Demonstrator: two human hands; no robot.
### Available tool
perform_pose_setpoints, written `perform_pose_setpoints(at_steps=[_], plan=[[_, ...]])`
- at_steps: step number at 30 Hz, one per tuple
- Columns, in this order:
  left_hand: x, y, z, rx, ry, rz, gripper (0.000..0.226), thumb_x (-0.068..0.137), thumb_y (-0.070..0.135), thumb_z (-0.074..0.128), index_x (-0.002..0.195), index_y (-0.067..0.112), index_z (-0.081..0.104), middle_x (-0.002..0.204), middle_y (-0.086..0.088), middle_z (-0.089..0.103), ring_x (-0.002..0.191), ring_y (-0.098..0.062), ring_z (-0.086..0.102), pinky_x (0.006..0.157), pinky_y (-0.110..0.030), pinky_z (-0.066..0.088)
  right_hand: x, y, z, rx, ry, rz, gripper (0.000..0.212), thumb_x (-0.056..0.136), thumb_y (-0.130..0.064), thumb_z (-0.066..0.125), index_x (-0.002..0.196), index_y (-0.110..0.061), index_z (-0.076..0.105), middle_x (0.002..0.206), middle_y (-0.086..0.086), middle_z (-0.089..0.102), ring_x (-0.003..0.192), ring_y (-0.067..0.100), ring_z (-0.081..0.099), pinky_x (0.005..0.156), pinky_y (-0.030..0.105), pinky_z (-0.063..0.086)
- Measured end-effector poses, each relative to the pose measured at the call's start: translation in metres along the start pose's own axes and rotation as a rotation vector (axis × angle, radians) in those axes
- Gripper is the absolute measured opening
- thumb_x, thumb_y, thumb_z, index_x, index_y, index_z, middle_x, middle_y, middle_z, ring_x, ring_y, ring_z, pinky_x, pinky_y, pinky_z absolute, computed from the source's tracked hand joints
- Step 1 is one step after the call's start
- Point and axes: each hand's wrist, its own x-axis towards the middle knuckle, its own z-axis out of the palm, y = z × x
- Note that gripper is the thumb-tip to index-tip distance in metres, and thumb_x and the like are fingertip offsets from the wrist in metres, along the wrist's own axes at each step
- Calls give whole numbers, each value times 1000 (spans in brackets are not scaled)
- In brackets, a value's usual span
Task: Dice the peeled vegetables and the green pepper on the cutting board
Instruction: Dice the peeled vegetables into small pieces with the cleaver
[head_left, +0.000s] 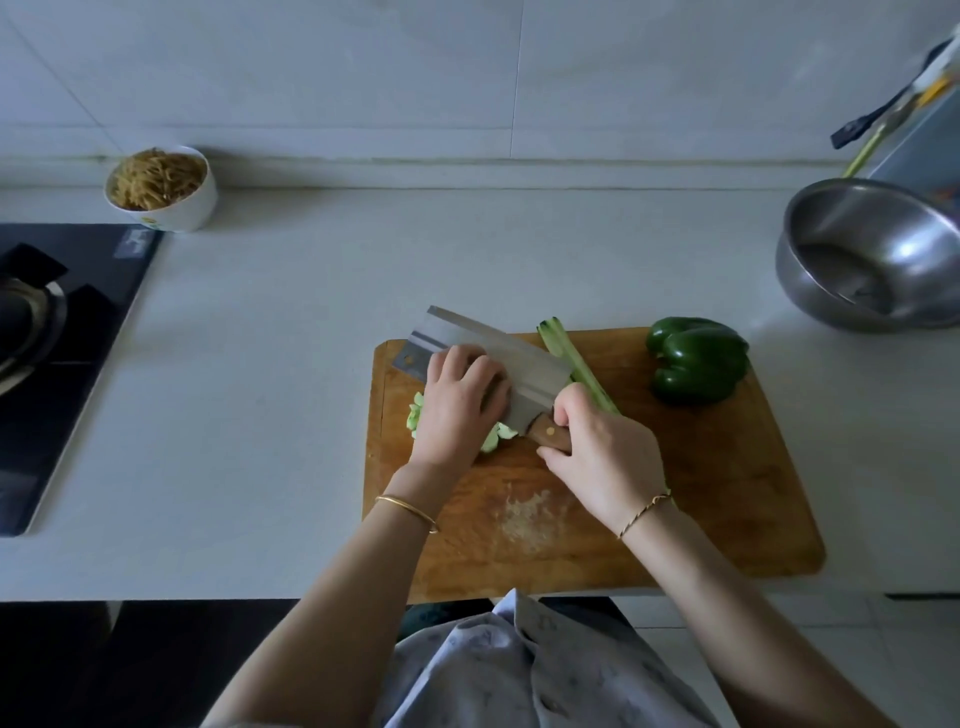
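On board, left | left hand curled over pieces | right hand grips cleaver | risk: knuckles against blade, slip cuts them

Pale counter — on it the cutting board, a noodle bowl, a steel bowl

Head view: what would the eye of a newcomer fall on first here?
First the wide cleaver in the middle, over the wooden cutting board: the right hand grips its handle, the left hand holds pale green vegetable pieces beside the blade. Next the whole green pepper at the board's far right corner, then the shiny steel bowl on the counter at the right.
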Motion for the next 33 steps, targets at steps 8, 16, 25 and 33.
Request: perform_pose_setpoints(at_steps=[8,16,25,33], plan=[[-16,-14,-4,-1,-67,-145,13,90,15,61,100,7,64,110,-12,55,108,-33,44,90,-38,41,-1,17,-3,-76,51,25,53,56,-19,92,82,-11,47,53,2,57,40,22,53,34,18,24],[-30,-27,-17,0,6,-260,12,88,13,61,99,11,65,111,-5,55,109,-26,45,91,-32,40,7,20,-10,17,101,148,40,75,-24,81,93,-9,48,68,7,64,52,22,48,43,16,16],[-34,-9,-5,88,-102,-136,38,85,17,65,121,8,57,130,-11,51,122,-31,42,102,-43,38,14,23,-23,585,101,376,36,77,-16,76,95,-11,45,79,4,62,63,23,60,58,40,53],[10,31,25,220,-321,351,50,61,-3,57,107,15,66,118,-9,60,111,-33,55,88,-47,47,-6,37,-44,953,153,539,31,84,-6,68,109,-6,50,75,10,66,48,21,53,48,32,48]])
